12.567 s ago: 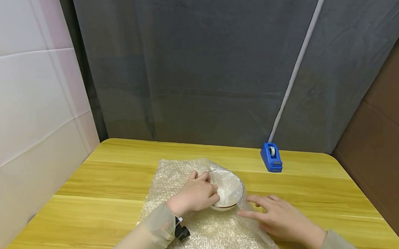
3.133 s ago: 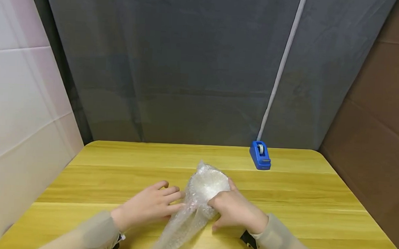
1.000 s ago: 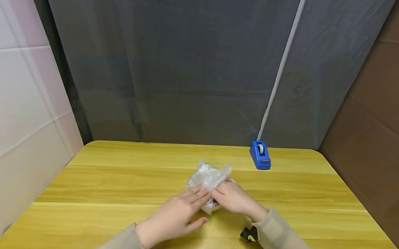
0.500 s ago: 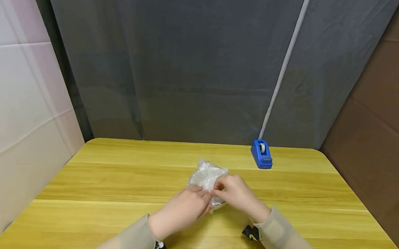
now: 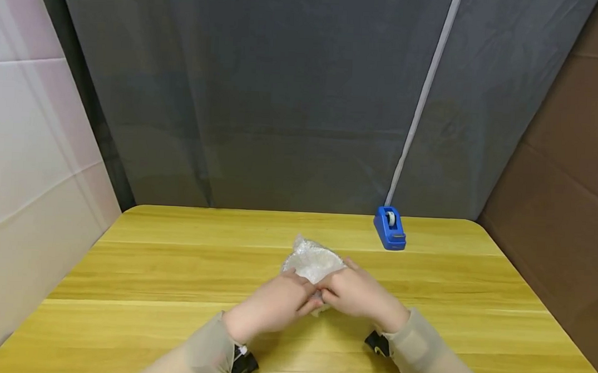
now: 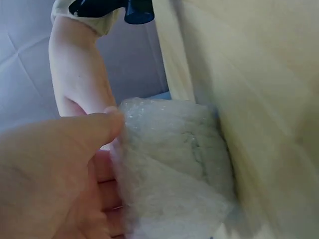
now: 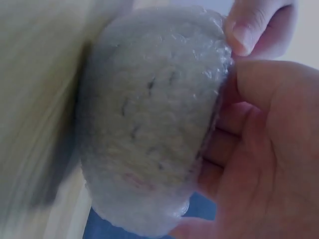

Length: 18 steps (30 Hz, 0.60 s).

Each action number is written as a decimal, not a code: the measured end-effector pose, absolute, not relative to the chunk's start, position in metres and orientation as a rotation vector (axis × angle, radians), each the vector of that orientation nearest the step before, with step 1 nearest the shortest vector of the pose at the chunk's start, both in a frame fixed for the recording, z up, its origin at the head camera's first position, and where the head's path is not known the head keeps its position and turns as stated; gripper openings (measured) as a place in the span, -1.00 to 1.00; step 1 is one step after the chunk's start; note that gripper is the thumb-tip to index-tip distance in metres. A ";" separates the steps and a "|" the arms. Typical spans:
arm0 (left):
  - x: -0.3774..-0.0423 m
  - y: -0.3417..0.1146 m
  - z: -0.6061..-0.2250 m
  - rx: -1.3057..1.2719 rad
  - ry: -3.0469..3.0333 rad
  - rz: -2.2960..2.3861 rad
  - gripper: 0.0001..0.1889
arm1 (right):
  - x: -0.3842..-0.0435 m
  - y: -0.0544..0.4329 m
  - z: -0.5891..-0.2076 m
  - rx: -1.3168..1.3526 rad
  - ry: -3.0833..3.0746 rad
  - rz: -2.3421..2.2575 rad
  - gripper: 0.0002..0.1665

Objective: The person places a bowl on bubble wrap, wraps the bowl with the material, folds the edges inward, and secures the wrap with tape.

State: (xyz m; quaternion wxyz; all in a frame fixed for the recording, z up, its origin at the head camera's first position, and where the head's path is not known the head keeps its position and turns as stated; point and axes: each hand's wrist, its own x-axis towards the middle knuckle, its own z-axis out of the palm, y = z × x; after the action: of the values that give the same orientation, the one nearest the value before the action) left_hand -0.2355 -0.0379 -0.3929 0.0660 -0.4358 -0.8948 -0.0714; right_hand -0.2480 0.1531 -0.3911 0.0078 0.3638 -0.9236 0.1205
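A bowl wrapped in bubble wrap sits on the table in front of me, near the middle. Faint dark and reddish marks on the bowl show through the wrap in the right wrist view. My left hand grips the near left edge, its thumb on the wrap and its fingers bent over the top. From the right, my right hand holds the rim, fingers curled over the folded wrap. Both hands meet at the near side and hide part of the bundle.
A blue tape dispenser with a roll of tape stands at the table's back right. The yellow wooden table is bordered by a dark grey curtain, a white panel on the left and a brown one on the right.
The flat sheet of bubble wrap is now folded around the bowl. Its last loose end has been laid over the top, and the right hand has moved from pinching the wrap to the rim.
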 end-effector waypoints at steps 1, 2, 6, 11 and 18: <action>-0.235 -0.040 -0.394 -1.298 -2.691 -0.229 -0.70 | -0.248 0.152 -0.391 1.128 -2.908 0.369 -0.78; -0.234 -0.041 -0.395 -1.278 -2.675 -0.214 -0.70 | -0.249 0.152 -0.392 1.124 -2.922 0.361 -0.76; -0.223 -0.041 -0.399 -1.171 -2.491 0.008 -0.73 | -0.251 0.150 -0.396 1.116 -2.956 0.367 -0.75; -0.217 -0.040 -0.401 -1.161 -2.389 0.086 -0.75 | -0.256 0.152 -0.392 1.168 -2.984 0.441 -0.73; -0.226 -0.040 -0.395 -1.317 -2.510 -0.044 -0.84 | -0.266 0.155 -0.379 1.289 -3.031 0.535 -0.73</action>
State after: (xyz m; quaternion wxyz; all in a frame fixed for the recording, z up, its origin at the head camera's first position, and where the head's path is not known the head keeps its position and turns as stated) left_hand -0.2263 -0.0402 -0.3954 0.1527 -0.4591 -0.8750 -0.0155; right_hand -0.2664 0.1547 -0.3795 -0.0974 0.3844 -0.9040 0.1595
